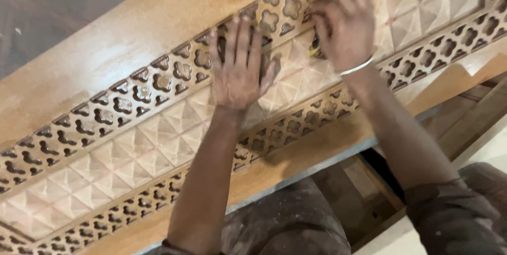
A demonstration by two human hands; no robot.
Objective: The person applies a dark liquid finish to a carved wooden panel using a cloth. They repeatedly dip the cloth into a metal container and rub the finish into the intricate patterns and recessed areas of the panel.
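Observation:
A long carved wooden panel [132,144] runs diagonally across the view, with a middle band of raised pyramid squares between two bands of clover-shaped cut-outs. My left hand [238,65] lies flat on it, fingers spread, over the upper cut-out band and the pyramids. My right hand [342,28] presses on the panel further right, fingers curled over something small and dark that I cannot make out. A thin white band circles my right wrist.
A plain wooden border [121,28] frames the panel above, and another runs along its near edge [296,157]. A dark floor [47,7] shows at the top left. Wooden planks [470,112] lie below right. My dusty trouser legs are at the bottom.

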